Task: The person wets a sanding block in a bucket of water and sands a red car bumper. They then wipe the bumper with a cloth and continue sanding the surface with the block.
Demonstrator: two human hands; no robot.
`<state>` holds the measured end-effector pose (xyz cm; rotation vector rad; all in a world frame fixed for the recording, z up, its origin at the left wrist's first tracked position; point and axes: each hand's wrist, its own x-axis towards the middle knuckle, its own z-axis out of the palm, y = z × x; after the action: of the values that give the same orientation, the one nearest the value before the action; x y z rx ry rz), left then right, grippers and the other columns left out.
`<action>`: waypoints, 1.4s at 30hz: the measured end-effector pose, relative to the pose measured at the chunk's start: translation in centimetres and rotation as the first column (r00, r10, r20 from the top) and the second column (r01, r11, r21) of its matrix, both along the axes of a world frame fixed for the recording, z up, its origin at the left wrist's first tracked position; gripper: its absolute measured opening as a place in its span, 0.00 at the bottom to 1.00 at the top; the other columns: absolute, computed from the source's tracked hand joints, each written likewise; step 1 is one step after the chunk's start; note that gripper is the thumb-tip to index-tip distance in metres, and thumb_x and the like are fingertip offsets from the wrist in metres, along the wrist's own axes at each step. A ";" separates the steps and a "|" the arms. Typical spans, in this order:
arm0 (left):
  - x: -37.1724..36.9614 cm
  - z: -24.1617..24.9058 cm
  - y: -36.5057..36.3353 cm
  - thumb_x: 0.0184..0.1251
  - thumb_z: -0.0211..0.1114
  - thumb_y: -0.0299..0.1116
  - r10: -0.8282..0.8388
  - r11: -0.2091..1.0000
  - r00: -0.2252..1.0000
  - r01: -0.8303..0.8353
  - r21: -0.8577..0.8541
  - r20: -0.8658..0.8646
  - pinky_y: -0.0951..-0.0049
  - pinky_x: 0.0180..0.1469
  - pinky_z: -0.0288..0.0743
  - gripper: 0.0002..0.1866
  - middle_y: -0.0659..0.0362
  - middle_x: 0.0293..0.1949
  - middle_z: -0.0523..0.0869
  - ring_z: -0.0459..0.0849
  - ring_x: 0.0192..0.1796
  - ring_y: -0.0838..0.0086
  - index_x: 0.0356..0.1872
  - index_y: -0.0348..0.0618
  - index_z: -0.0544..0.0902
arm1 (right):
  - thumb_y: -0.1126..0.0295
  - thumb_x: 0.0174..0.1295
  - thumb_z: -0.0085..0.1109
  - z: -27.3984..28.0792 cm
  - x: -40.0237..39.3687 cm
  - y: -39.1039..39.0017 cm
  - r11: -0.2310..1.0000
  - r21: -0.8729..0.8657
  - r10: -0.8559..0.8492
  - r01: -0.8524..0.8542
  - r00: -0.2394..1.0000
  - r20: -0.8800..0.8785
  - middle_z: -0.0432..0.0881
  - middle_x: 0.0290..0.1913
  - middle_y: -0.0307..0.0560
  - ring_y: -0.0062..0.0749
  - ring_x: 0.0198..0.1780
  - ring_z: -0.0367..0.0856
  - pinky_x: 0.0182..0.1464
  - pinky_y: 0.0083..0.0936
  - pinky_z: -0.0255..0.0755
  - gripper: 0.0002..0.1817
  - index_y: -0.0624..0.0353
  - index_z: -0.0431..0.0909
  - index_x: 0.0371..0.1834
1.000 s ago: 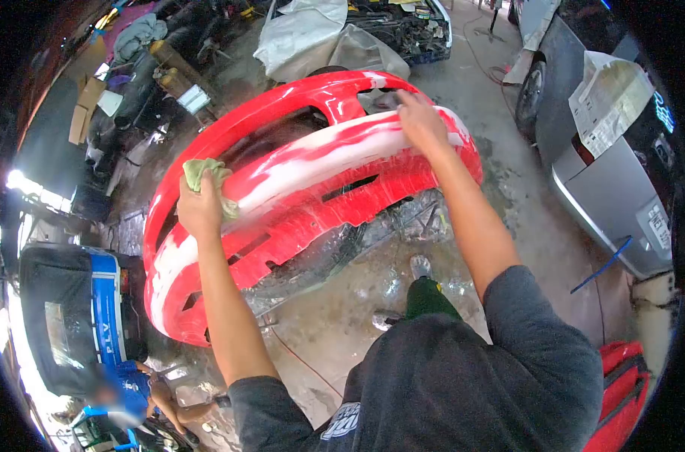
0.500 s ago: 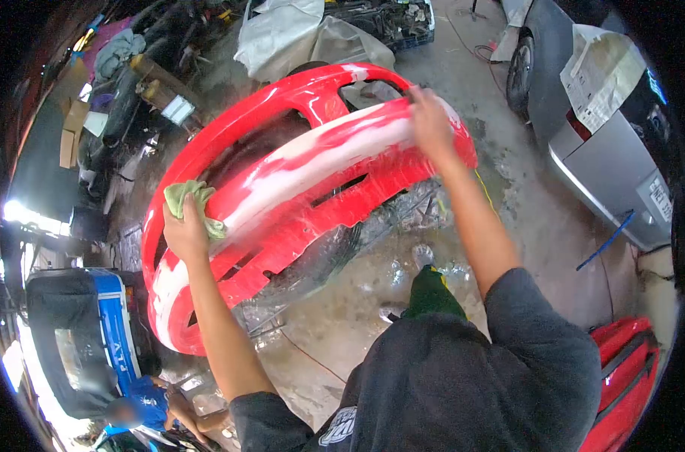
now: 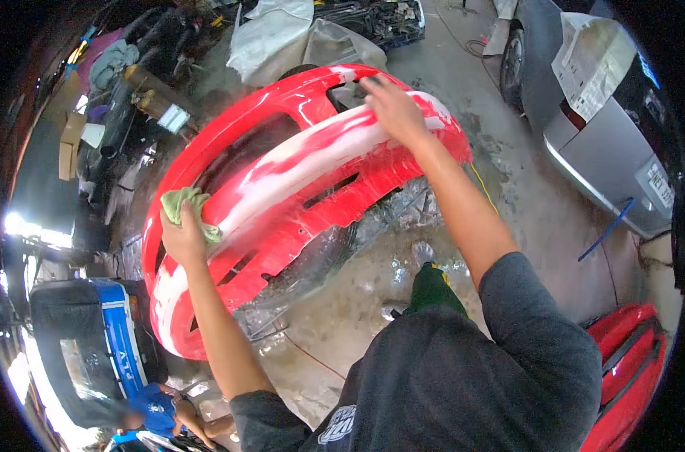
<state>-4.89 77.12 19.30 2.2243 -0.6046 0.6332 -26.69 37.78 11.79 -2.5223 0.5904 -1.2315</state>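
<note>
A red car bumper (image 3: 301, 105) with white sanded-looking patches lies across a stand before me, its surface wet. My left hand (image 3: 183, 237) grips a light green cloth (image 3: 188, 205) against the bumper's left part. Over the white-patched band toward the right end is my right hand (image 3: 395, 113), its fingers stretched out toward the upper opening. Whatever may lie beneath that palm is hidden.
A silver car (image 3: 613, 162) with paper on it stands at the right. A red panel (image 3: 621, 369) lies lower right. At the lower left, a person in a blue shirt (image 3: 155, 410) sits near a blue-and-black vehicle (image 3: 120, 331). The concrete floor (image 3: 342, 309) is wet.
My right hand has slid left along the bumper, away from its right end, and its fingers show more spread. My left hand stays on the cloth. The view has shifted slightly.
</note>
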 end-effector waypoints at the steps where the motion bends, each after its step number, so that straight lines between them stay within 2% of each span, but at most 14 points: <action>1: -0.1 -0.1 0.4 0.71 0.65 0.57 0.040 0.999 0.999 -0.041 0.033 0.013 0.52 0.53 0.79 0.27 0.45 0.45 0.92 0.90 0.49 0.46 0.54 0.42 0.85 | 0.63 0.75 0.52 0.2 0.6 0.7 0.998 0.051 0.048 -0.044 0.997 -0.063 0.75 0.73 0.61 0.58 0.72 0.75 0.75 0.47 0.69 0.20 0.54 0.83 0.64; 3: -0.2 -0.1 -0.4 0.71 0.65 0.57 0.099 0.991 0.994 -0.103 0.089 0.049 0.51 0.53 0.79 0.26 0.45 0.45 0.92 0.90 0.49 0.45 0.53 0.43 0.84 | 0.62 0.75 0.54 2.3 3.3 3.4 0.983 0.152 0.129 -0.103 0.977 -0.172 0.75 0.73 0.63 0.58 0.73 0.75 0.75 0.48 0.69 0.21 0.53 0.82 0.66; 7: 0.3 -0.4 0.2 0.70 0.66 0.53 0.031 0.997 0.997 -0.036 0.072 0.070 0.51 0.54 0.80 0.27 0.43 0.48 0.92 0.89 0.52 0.44 0.59 0.41 0.83 | 0.63 0.73 0.56 2.6 7.4 10.9 0.925 -0.215 0.329 -0.314 0.943 0.039 0.76 0.72 0.62 0.54 0.74 0.75 0.74 0.47 0.69 0.22 0.51 0.81 0.68; 12: -0.3 0.3 1.2 0.62 0.61 0.29 -0.240 0.968 0.965 0.247 0.051 -0.106 0.58 0.68 0.75 0.31 0.43 0.64 0.85 0.84 0.66 0.50 0.70 0.40 0.78 | 0.64 0.74 0.53 0.5 2.5 2.1 0.946 -0.288 0.067 -0.149 0.959 -0.274 0.77 0.72 0.56 0.50 0.74 0.75 0.75 0.47 0.69 0.22 0.54 0.79 0.69; 13: -0.8 0.7 0.8 0.61 0.62 0.28 -0.344 0.933 0.937 0.348 0.092 -0.059 0.58 0.69 0.74 0.32 0.44 0.67 0.83 0.83 0.68 0.50 0.71 0.41 0.78 | 0.63 0.77 0.50 -0.7 0.9 0.1 0.998 0.047 0.036 -0.029 0.990 -0.140 0.76 0.73 0.56 0.50 0.74 0.74 0.74 0.45 0.69 0.22 0.55 0.79 0.70; 15: -1.6 1.0 0.0 0.59 0.64 0.27 -0.532 0.833 0.847 0.520 0.188 0.018 0.59 0.71 0.72 0.34 0.47 0.71 0.80 0.80 0.71 0.52 0.72 0.42 0.77 | 0.60 0.77 0.51 -6.2 -1.1 -6.7 0.982 0.169 -0.085 0.087 0.996 -0.018 0.72 0.75 0.63 0.58 0.73 0.74 0.73 0.47 0.70 0.24 0.51 0.76 0.73; 16: -2.8 1.4 -1.2 0.57 0.71 0.30 -0.557 0.803 0.830 0.539 0.256 0.001 0.58 0.72 0.72 0.32 0.47 0.71 0.79 0.78 0.72 0.53 0.68 0.44 0.81 | 0.60 0.76 0.53 -6.2 -2.2 -7.6 0.943 0.313 -0.128 0.115 0.992 0.021 0.71 0.75 0.67 0.62 0.71 0.75 0.70 0.49 0.72 0.25 0.51 0.75 0.74; 20: -7.2 2.0 -9.4 0.59 0.77 0.37 -0.602 0.695 0.798 0.538 0.478 -0.023 0.57 0.69 0.74 0.26 0.47 0.62 0.83 0.81 0.65 0.50 0.59 0.43 0.85 | 0.59 0.75 0.54 -5.5 -1.5 -4.9 0.852 0.400 -0.364 0.338 0.931 -0.011 0.74 0.72 0.69 0.65 0.68 0.77 0.70 0.49 0.73 0.24 0.51 0.77 0.72; 21: -7.8 1.5 -12.2 0.57 0.78 0.39 -0.617 0.682 0.787 0.535 0.499 0.000 0.56 0.67 0.75 0.24 0.47 0.58 0.84 0.81 0.62 0.49 0.54 0.43 0.87 | 0.60 0.75 0.56 -5.3 -1.2 -2.9 0.906 0.248 -0.361 0.343 0.932 0.027 0.75 0.70 0.69 0.65 0.65 0.79 0.69 0.51 0.74 0.24 0.51 0.77 0.71; 25: -9.9 -0.9 -23.2 0.56 0.75 0.39 -0.688 0.600 0.725 0.547 0.584 0.027 0.52 0.62 0.77 0.20 0.48 0.50 0.86 0.83 0.56 0.50 0.50 0.44 0.88 | 0.58 0.70 0.62 -4.8 -3.0 2.4 0.969 0.228 -0.136 0.097 0.978 0.161 0.76 0.70 0.67 0.61 0.65 0.80 0.67 0.52 0.73 0.24 0.54 0.81 0.67; 32: -10.9 -1.5 -31.7 0.58 0.72 0.38 -0.716 0.512 0.664 0.709 0.485 -0.214 0.53 0.56 0.80 0.22 0.41 0.46 0.89 0.87 0.53 0.47 0.53 0.40 0.87 | 0.61 0.71 0.63 -7.0 -2.6 -3.3 0.728 0.626 -0.518 0.280 0.823 0.235 0.76 0.65 0.70 0.63 0.64 0.76 0.69 0.50 0.69 0.25 0.60 0.79 0.67; 34: -10.1 -1.7 -33.0 0.58 0.71 0.39 -0.661 0.548 0.624 0.781 0.300 -0.417 0.56 0.52 0.80 0.22 0.41 0.44 0.90 0.89 0.48 0.49 0.52 0.39 0.87 | 0.65 0.72 0.62 -8.1 -0.8 1.9 0.850 0.457 -0.447 0.263 0.818 0.361 0.71 0.68 0.72 0.67 0.69 0.70 0.72 0.52 0.66 0.25 0.62 0.76 0.69; 38: -9.6 -0.8 -32.7 0.59 0.68 0.44 -0.598 0.545 0.598 0.791 0.276 -0.533 0.57 0.53 0.80 0.25 0.39 0.44 0.90 0.90 0.49 0.49 0.53 0.38 0.86 | 0.68 0.71 0.62 -7.7 -1.9 2.6 0.919 0.345 -0.312 0.189 0.885 0.347 0.70 0.69 0.72 0.70 0.72 0.68 0.75 0.54 0.63 0.24 0.64 0.75 0.68; 42: -10.4 -0.7 -32.2 0.63 0.64 0.52 -0.552 0.547 0.682 0.731 0.408 -0.480 0.50 0.61 0.79 0.29 0.37 0.52 0.88 0.86 0.58 0.42 0.59 0.44 0.85 | 0.68 0.72 0.59 -9.6 -2.5 -6.9 0.751 0.584 -0.520 0.308 0.821 0.236 0.74 0.64 0.71 0.69 0.64 0.73 0.68 0.57 0.68 0.22 0.63 0.75 0.66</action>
<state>-15.28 44.93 18.62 2.2818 -1.5300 -0.3430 -29.19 30.85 2.21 -1.6707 1.2509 -1.4178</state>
